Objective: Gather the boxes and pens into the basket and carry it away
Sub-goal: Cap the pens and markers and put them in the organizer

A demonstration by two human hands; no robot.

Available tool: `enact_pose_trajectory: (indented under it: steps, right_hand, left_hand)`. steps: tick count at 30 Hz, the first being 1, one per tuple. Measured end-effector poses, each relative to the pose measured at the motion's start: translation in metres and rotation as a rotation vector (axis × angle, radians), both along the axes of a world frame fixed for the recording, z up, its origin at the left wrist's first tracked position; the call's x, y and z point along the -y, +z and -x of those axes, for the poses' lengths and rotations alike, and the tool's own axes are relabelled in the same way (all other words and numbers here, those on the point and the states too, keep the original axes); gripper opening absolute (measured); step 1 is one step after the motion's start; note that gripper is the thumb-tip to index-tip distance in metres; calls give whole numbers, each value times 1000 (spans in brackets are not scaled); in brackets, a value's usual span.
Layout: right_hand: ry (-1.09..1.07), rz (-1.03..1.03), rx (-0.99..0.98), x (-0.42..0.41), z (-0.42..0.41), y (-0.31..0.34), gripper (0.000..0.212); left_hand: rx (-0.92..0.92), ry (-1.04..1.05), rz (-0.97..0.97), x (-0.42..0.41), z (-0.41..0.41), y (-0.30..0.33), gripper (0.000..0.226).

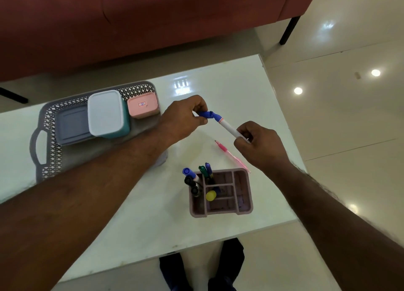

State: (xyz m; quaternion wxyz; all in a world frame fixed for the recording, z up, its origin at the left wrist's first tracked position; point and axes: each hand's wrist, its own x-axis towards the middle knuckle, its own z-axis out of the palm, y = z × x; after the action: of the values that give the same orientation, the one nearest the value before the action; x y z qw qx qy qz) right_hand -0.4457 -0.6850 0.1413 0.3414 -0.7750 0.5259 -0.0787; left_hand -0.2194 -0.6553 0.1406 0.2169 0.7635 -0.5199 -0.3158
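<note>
Mid-frame, left hand [185, 118] pinches a blue cap [205, 114], right hand [255, 144] grips the marker [227, 126]; pink pen [229, 154] and pen holder [220, 192] lie below.

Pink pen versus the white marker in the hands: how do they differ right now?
The pink pen lies flat on the white table, untouched; the white marker is held in the air by both hands. The marker looks thicker, white-bodied with a blue cap that the left hand pinches; the right hand grips its barrel. Neither is in the basket yet.

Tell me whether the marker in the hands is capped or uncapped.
Uncapped, apparently. The left hand pinches the blue cap, which sits angled at the tip of the marker, not seated straight; the right hand grips the barrel.
</note>
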Motion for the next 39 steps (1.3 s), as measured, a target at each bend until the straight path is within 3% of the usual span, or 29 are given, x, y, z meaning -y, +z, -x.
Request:
enact_pose_trajectory:
  steps: [16, 20, 25, 34, 39]
  right_hand:
    - [52, -5, 11, -8, -2, 8, 13]
    - [27, -21, 60, -7, -4, 8, 12]
    - [30, -27, 119, -11, -11, 13, 30]
    - [-127, -290, 424, -14, -16, 24, 25]
    - [21, -293, 377, -7, -15, 42, 24]
  left_hand:
    - [76, -121, -54, -7, 5, 22, 24]
    - [-73, -78, -26, -6, 2, 32, 26]
    - [-223, -67, 8, -2, 3, 49, 27]
    - [-268, -80, 55, -6, 3, 66, 25]
    - [-335, -111, 95, -12, 1, 76, 26]
